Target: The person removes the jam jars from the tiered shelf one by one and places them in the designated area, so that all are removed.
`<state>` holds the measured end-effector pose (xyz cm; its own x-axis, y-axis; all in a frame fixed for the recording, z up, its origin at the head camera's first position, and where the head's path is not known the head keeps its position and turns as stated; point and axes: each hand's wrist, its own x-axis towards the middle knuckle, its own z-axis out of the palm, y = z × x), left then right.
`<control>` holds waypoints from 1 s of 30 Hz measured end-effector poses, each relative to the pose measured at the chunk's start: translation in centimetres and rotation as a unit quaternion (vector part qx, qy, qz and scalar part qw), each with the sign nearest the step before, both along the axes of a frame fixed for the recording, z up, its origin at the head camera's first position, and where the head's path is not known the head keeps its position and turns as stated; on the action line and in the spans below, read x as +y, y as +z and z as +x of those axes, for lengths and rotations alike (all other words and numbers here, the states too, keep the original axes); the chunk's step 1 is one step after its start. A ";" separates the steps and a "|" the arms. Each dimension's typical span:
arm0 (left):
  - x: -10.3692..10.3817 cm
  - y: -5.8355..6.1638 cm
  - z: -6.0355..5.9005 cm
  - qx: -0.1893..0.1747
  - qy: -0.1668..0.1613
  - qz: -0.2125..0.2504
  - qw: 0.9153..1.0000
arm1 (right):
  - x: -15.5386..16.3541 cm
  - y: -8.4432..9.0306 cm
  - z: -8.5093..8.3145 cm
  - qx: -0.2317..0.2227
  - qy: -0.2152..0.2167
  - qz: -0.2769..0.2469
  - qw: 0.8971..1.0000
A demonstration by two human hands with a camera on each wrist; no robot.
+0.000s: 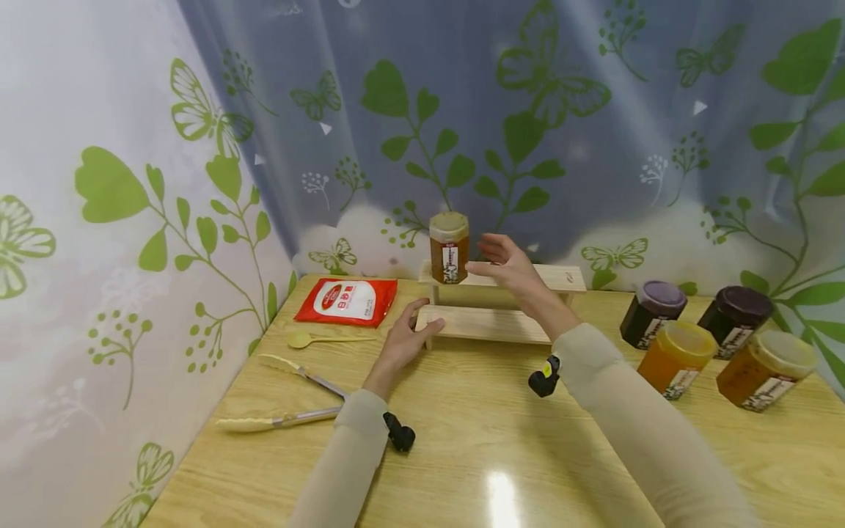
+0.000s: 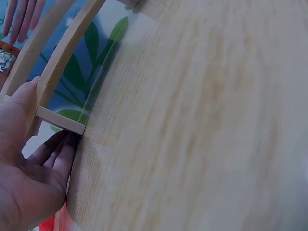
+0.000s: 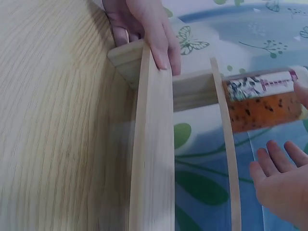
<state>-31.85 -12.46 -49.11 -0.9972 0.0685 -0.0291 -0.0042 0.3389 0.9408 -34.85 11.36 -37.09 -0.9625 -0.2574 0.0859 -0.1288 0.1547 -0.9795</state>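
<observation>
A two-step wooden rack (image 1: 491, 323) stands at the back of the table (image 1: 475, 440). A jar of brown spread with a tan lid (image 1: 450, 248) stands upright at the left end of its top step. My left hand (image 1: 404, 336) holds the left end of the lower step, thumb on top (image 3: 161, 43) and fingers round the end (image 2: 57, 154). My right hand (image 1: 505, 264) hovers just right of the jar (image 3: 262, 103) with fingers spread and relaxed, holding nothing. Whether its thumb touches the jar is unclear.
A red sachet (image 1: 346, 301), a wooden spoon (image 1: 310, 339) and tongs (image 1: 290, 396) lie left of the rack. Several jars stand at the right: purple-lidded (image 1: 653, 314), dark (image 1: 736, 312), orange (image 1: 676, 359), amber (image 1: 766, 370). A leaf-print curtain hangs close behind.
</observation>
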 end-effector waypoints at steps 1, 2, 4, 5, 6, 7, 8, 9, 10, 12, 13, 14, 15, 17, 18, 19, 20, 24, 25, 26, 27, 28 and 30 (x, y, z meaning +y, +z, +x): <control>0.1 0.0 0.0 0.001 -0.004 0.002 1.000 | -0.4 0.0 -0.1 -0.001 -0.004 0.002 1.000; 0.1 0.0 -0.1 0.000 -0.008 0.004 1.000 | -0.7 0.0 -0.1 -0.001 -0.006 0.004 1.000; 0.0 0.1 -0.1 -0.002 -0.011 -0.001 1.000 | -1.7 0.0 -0.2 -0.003 -0.010 0.000 1.000; -0.1 0.1 -0.1 -0.002 -0.011 -0.004 1.000 | -2.2 0.0 -0.3 -0.002 -0.012 -0.004 1.000; -0.2 0.1 -0.1 -0.002 -0.009 -0.006 1.000 | -2.7 0.1 -0.4 -0.001 -0.012 -0.008 1.000; -0.4 0.1 -0.1 -0.001 -0.006 -0.009 1.000 | -3.2 0.0 -0.5 0.000 -0.012 -0.011 1.000; -0.6 0.2 0.0 -0.001 -0.001 -0.014 1.000 | -3.8 0.1 -0.6 0.001 -0.011 -0.016 1.000; -0.7 0.2 0.0 0.000 0.004 -0.018 1.000 | -4.3 0.1 -0.7 0.002 -0.012 -0.022 1.000; -0.9 0.2 0.0 0.001 0.007 -0.019 1.000 | -4.7 0.1 -0.9 0.002 -0.013 -0.026 1.000; -1.0 0.2 0.0 0.005 0.008 -0.022 1.000 | -5.4 0.1 -1.1 0.002 -0.022 -0.032 0.999; -1.1 0.3 0.0 0.006 0.006 -0.023 1.000 | -5.7 0.1 -1.2 0.002 -0.028 -0.036 0.999; -1.1 0.3 0.0 0.006 0.003 -0.023 1.000 | -5.9 0.1 -1.3 0.004 -0.035 -0.040 0.999; -1.0 0.2 0.0 0.006 0.000 -0.022 1.000 | -6.1 0.1 -1.3 0.006 -0.042 -0.042 0.998; -0.9 0.2 -0.1 0.006 -0.003 -0.019 1.000 | -6.5 0.0 -1.4 0.011 -0.055 -0.042 0.998; -0.8 0.2 -0.1 0.007 -0.003 -0.017 1.000 | -6.6 -0.1 -1.5 0.014 -0.061 -0.041 0.997; -0.7 0.2 -0.1 0.006 -0.003 -0.015 1.000 | -6.7 -0.2 -1.5 0.016 -0.068 -0.038 0.997; -0.6 0.1 0.0 0.006 -0.003 -0.014 1.000 | -6.8 -0.2 -1.5 0.019 -0.075 -0.034 0.996; -0.3 -0.1 -0.1 0.003 -0.004 -0.007 1.000 | -6.7 -0.4 -1.4 0.024 -0.097 -0.016 0.995; -0.2 -0.1 -0.2 0.001 -0.004 -0.007 1.000 | -6.5 -0.4 -1.3 0.026 -0.100 -0.011 0.995; -0.2 -0.2 -0.2 0.002 -0.004 -0.006 1.000 | -6.3 -0.5 -1.3 0.027 -0.102 -0.007 0.994; -0.1 -0.2 -0.3 0.002 -0.004 -0.006 1.000 | -6.1 -0.5 -1.2 0.028 -0.102 -0.004 0.994; -0.1 -0.3 -0.3 0.002 -0.004 -0.005 1.000 | -5.9 -0.5 -1.2 0.029 -0.103 -0.001 0.994; 0.0 -0.2 -0.3 0.001 -0.005 -0.004 1.000 | -5.4 -0.6 -1.0 0.031 -0.103 0.001 0.994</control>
